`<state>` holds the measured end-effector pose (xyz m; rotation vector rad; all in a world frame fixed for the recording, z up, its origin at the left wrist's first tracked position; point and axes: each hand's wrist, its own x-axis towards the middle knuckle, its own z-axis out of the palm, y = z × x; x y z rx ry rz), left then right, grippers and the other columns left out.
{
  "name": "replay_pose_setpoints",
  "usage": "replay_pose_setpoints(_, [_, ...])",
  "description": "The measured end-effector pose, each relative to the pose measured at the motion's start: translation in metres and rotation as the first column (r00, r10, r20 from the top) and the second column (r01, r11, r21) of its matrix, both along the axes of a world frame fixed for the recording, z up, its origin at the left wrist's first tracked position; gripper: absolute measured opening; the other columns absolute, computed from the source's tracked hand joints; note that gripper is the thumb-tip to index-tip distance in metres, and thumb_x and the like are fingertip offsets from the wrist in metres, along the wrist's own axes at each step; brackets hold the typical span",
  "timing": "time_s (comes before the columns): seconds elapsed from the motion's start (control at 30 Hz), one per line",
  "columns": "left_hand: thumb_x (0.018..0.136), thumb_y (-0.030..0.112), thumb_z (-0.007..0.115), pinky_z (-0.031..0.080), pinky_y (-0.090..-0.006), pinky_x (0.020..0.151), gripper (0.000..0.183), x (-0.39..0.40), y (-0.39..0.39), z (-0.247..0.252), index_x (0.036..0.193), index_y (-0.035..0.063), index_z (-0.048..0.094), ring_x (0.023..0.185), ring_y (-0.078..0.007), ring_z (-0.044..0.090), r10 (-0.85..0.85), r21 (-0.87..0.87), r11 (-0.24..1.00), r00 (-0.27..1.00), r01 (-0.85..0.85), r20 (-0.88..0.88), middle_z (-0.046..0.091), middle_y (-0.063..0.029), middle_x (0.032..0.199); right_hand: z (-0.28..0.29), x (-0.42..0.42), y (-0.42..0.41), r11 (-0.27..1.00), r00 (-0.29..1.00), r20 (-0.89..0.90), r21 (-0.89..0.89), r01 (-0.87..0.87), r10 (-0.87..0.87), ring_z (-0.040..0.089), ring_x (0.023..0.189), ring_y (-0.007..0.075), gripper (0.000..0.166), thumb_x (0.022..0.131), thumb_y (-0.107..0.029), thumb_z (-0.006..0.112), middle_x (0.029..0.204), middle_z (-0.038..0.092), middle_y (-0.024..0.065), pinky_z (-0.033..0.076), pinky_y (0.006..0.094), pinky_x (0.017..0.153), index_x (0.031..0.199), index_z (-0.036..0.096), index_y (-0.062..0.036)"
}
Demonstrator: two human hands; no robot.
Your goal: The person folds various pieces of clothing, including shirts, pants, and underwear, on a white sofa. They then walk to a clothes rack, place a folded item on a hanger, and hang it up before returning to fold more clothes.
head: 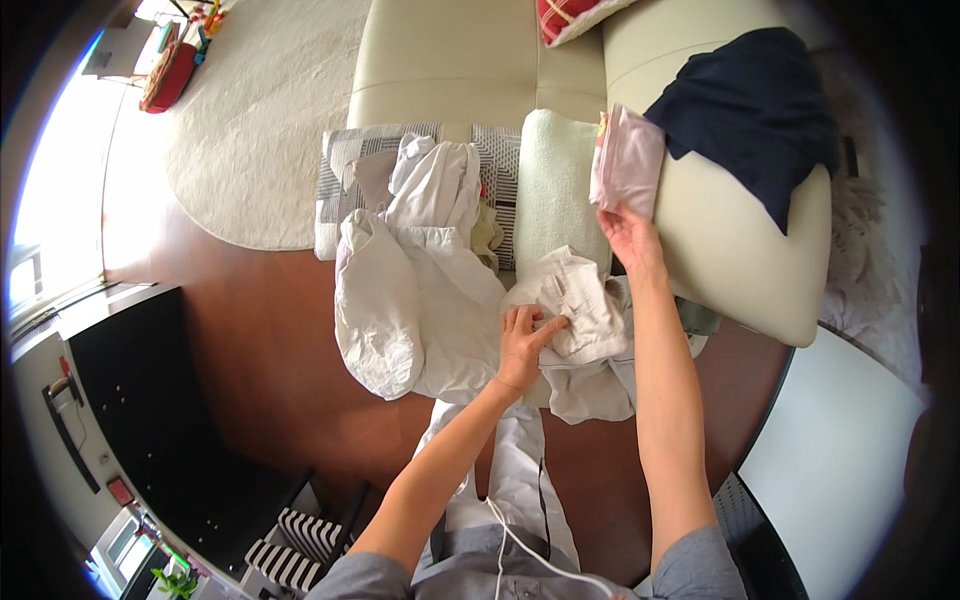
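Observation:
My left hand point(521, 349) lies on a crumpled beige garment point(581, 304) at the front of the sofa, its thumb and fingers apart on the cloth. With my right arm stretched forward, my right hand point(634, 238) has its fingers at the lower edge of a folded pink garment point(631, 165). That bundle stands between a pale green towel-like cover point(562, 180) and the sofa's right section. Left of my left hand, a large white garment point(450, 300) is spread with one puffy part. Below the beige garment hangs another light cloth point(589, 394).
A dark navy cloth point(750, 112) drapes over the cream sofa point(450, 67). White and grey clothes point(439, 184) lie on a patterned cushion point(345, 157). A red cushion point(570, 16) is at the top. A black cabinet point(142, 375) stands left, a white tabletop point(832, 427) right.

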<state>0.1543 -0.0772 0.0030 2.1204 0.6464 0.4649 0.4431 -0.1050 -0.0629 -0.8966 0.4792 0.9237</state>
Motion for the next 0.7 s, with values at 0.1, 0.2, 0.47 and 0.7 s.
replay_pose_setpoints(0.1, [0.065,-0.010,0.059,0.039,-0.0439,0.095,0.053,-0.022,-0.002,-0.026,0.108,0.0168,0.073,0.105,-0.0319,0.050,0.105,0.010,0.994,0.981,-0.104,-0.166,0.054,-0.0101,0.104,-0.040,-0.020,0.003,0.925,0.969,-0.234,-0.381,-0.015,-0.081,0.061,0.100,0.0317,0.023,0.086,0.008,0.053,0.106,0.059,0.0177,0.056,0.0434,0.092,0.109,0.054,0.0068])
replay_pose_setpoints(0.2, [0.064,-0.011,0.060,0.037,-0.0468,0.098,0.052,-0.031,0.006,-0.022,0.107,0.0140,0.072,0.111,-0.0346,0.049,0.029,-0.033,0.999,0.979,-0.036,-0.204,0.055,-0.0116,0.112,-0.030,-0.029,-0.018,0.933,0.984,-0.172,-0.344,-0.105,0.048,0.062,0.095,0.0313,0.021,0.083,0.004,0.053,0.104,0.058,0.0172,0.057,0.0454,0.086,0.104,0.051,0.0026])
replay_pose_setpoints(0.47, [0.069,-0.005,0.062,0.031,-0.0491,0.103,0.060,-0.024,0.073,0.027,0.127,0.0090,0.060,0.122,-0.0370,0.043,0.216,0.162,0.969,0.954,-0.184,-0.206,0.049,-0.0185,0.129,0.064,-0.051,0.036,0.303,-0.276,0.185,-0.820,0.486,0.943,0.037,0.135,0.0379,0.077,0.073,-0.001,0.067,0.144,0.040,0.0177,0.030,0.0511,0.114,0.143,0.037,-0.0087])
replay_pose_setpoints(0.7, [0.077,0.017,0.076,0.028,-0.0455,0.107,0.065,-0.079,0.181,0.030,0.135,0.0051,0.051,0.123,-0.0376,0.046,0.728,0.430,0.661,0.664,-0.615,-0.169,0.055,-0.0227,0.127,0.031,-0.028,0.037,-0.012,-0.404,-0.130,-0.959,0.282,0.905,0.023,0.146,0.0396,0.084,0.078,-0.009,0.063,0.159,0.026,0.0144,0.019,0.0545,0.119,0.154,0.029,-0.0248])
